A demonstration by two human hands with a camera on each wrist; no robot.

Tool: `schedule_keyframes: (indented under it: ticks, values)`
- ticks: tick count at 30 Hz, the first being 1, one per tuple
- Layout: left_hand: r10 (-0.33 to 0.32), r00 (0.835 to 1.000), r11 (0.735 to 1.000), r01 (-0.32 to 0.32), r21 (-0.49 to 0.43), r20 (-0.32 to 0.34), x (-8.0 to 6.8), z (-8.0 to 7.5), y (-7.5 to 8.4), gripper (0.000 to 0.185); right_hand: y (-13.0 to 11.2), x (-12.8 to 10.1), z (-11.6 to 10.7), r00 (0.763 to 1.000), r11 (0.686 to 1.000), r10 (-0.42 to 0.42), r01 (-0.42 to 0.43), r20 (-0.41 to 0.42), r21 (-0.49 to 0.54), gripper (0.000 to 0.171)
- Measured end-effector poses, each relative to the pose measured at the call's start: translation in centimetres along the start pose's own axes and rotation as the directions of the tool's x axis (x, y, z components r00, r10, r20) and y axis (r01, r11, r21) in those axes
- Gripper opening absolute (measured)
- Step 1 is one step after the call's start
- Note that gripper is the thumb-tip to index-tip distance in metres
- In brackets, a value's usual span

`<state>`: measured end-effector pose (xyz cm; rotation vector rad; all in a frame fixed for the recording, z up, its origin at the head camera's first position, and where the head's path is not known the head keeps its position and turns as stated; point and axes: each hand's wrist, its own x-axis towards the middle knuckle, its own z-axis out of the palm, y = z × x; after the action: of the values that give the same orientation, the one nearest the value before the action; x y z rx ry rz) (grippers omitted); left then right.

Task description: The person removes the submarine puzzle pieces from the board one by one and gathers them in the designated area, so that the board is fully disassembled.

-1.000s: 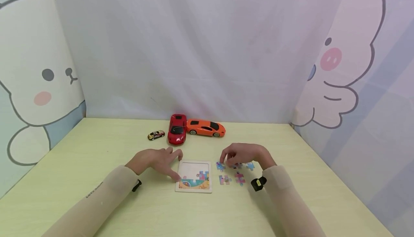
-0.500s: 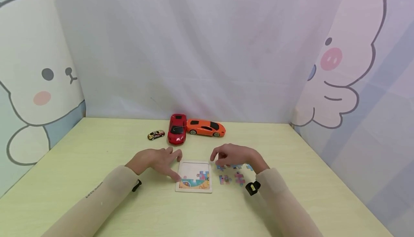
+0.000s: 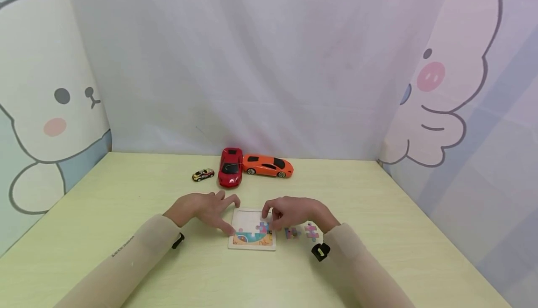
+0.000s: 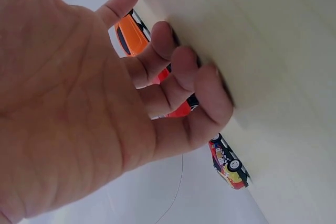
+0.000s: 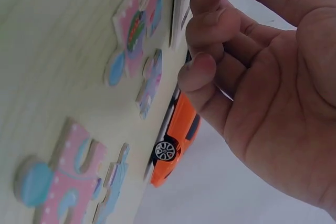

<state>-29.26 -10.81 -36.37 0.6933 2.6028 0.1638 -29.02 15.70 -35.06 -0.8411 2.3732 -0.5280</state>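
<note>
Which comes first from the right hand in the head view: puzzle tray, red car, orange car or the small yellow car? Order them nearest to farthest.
1. Puzzle tray: directly under the right hand, whose fingertips are over its right side.
2. Orange car: behind the hand, toward the backdrop.
3. Red car: behind and to the left, nose against the orange car.
4. Small yellow car: farthest left.

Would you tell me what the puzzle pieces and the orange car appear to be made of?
The puzzle pieces look like wood or thick board with a matte printed face: pale, thick cut edges show. The orange car looks like glossy moulded plastic, judging by its smooth sheen.
</note>
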Motion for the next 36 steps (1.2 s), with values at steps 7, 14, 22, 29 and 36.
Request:
schedule_keyframes:
  ticks: [7,14,22,29,36]
  values:
    - [0.003,1.000,1.000,-0.003,0.005,0.005,0.1,0.0,0.0,0.066,-0.3,0.2,0.6,0.999,0.998,-0.002,0.000,0.042,0.064,0.028]
    - [0.003,1.000,1.000,-0.003,0.004,0.000,0.1,-0.1,0.0,0.067,-0.3,0.3,1.0,0.999,0.999,0.003,-0.005,0.039,0.040,0.034]
    - [-0.011,1.000,1.000,0.011,-0.009,0.006,0.0,-0.3,0.3,0.066,-0.2,0.4,1.1,0.999,0.999,-0.015,0.014,0.030,0.033,0.036]
    - [-0.020,1.000,1.000,0.020,-0.016,0.001,-0.1,-0.4,0.2,0.067,-0.2,0.4,1.1,0.999,0.998,0.007,-0.010,0.042,0.061,0.036]
    - [-0.015,1.000,1.000,0.015,-0.020,-0.002,0.0,-0.2,0.2,0.068,-0.3,0.3,1.2,0.999,0.998,0.005,-0.009,0.050,0.066,0.038]
